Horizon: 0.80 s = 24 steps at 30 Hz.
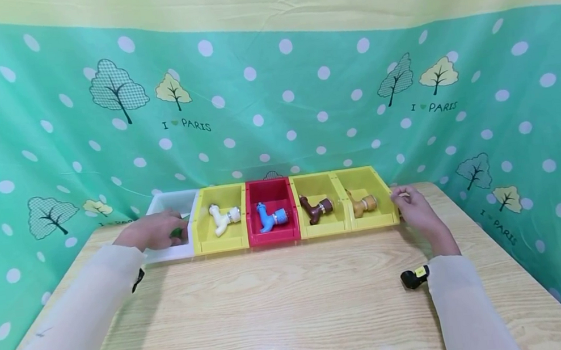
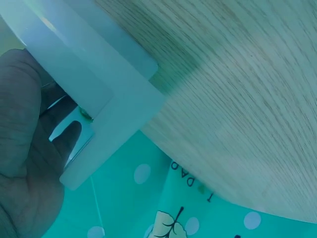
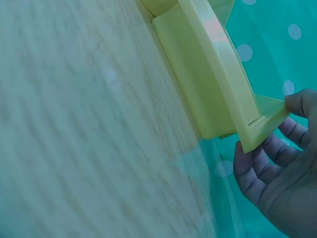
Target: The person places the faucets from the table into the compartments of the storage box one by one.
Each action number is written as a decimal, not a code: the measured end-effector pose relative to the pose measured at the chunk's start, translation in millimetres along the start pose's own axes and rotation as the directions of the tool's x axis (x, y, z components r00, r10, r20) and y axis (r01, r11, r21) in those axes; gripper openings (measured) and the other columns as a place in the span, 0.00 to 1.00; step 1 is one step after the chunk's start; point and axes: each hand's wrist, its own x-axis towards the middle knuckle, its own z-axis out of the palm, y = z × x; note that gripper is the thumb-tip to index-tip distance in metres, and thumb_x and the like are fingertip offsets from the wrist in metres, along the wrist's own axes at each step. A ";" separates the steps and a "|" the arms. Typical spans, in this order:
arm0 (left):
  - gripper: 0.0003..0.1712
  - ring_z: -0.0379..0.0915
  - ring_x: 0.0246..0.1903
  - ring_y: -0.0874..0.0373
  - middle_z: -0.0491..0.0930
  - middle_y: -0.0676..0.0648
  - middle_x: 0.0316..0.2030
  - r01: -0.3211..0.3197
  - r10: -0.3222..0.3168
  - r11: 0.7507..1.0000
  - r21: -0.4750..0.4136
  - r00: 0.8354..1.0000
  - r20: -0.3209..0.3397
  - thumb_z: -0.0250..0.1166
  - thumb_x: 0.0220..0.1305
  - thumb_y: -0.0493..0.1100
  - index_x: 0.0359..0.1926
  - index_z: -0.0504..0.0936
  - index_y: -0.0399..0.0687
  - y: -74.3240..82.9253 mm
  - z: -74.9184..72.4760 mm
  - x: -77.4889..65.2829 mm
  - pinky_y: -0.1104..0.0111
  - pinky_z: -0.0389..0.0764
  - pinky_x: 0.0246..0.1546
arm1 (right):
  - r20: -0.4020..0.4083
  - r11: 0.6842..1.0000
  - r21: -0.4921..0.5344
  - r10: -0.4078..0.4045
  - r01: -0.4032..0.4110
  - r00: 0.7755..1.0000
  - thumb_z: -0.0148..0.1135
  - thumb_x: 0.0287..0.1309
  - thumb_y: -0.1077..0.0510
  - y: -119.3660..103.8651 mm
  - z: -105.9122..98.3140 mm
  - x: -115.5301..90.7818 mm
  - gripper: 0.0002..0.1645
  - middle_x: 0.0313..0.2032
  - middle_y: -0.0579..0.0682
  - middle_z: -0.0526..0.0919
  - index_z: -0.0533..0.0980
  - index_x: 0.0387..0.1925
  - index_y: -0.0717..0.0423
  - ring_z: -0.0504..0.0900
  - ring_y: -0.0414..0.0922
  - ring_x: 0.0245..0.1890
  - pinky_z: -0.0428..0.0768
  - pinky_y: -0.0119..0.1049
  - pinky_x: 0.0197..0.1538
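My left hand (image 1: 162, 228) reaches into the white bin (image 1: 174, 253) at the row's left end. A green piece (image 1: 178, 232) shows at its fingertips; the rest is covered by the hand. In the left wrist view the bin's front wall (image 2: 119, 94) hides the thumb tip and some fingers, so I cannot tell whether they grip the green piece. At the row's right end my right hand (image 1: 412, 207) pinches the corner of the last yellow bin (image 3: 223, 84), thumb (image 3: 299, 102) on one side and fingers (image 3: 243, 161) on the other.
Between my hands, joined bins hold plastic taps: a white tap (image 1: 221, 220), a blue tap (image 1: 266, 216) in the red bin (image 1: 274, 236), a brown tap (image 1: 313, 210) and an orange-yellow tap (image 1: 361, 205). The wooden table (image 1: 283, 300) meets a polka-dot curtain (image 1: 252, 104) behind.
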 end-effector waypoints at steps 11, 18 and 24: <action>0.07 0.71 0.37 0.53 0.76 0.53 0.38 0.061 -0.059 0.997 -0.053 0.998 0.029 0.69 0.69 0.42 0.40 0.84 0.63 4.8 -3.9 0.2 0.54 0.79 0.45 | 0.007 1.000 0.002 -0.007 0.007 1.000 0.41 0.80 0.39 0.2 1.0 2.2 0.27 0.53 0.61 0.67 0.61 0.60 0.57 0.71 0.54 0.51 0.78 0.41 0.46; 0.10 0.73 0.39 0.53 0.79 0.52 0.41 0.053 -0.052 0.996 -0.066 0.999 0.009 0.67 0.69 0.39 0.44 0.86 0.63 2.5 -4.5 -0.8 0.48 0.81 0.49 | 0.005 1.000 -0.013 0.008 -0.008 1.000 0.41 0.81 0.41 -2.5 0.3 2.9 0.25 0.53 0.61 0.67 0.62 0.60 0.57 0.71 0.55 0.50 0.79 0.45 0.48; 0.11 0.78 0.43 0.51 0.82 0.51 0.43 0.020 -0.027 0.996 -0.091 0.997 -0.072 0.65 0.70 0.37 0.45 0.88 0.59 1.0 -6.0 -8.2 0.46 0.82 0.50 | 0.019 0.989 -0.145 -0.024 0.027 1.000 0.40 0.81 0.42 -10.0 -5.2 -0.7 0.27 0.54 0.64 0.71 0.64 0.61 0.61 0.74 0.57 0.50 0.83 0.47 0.48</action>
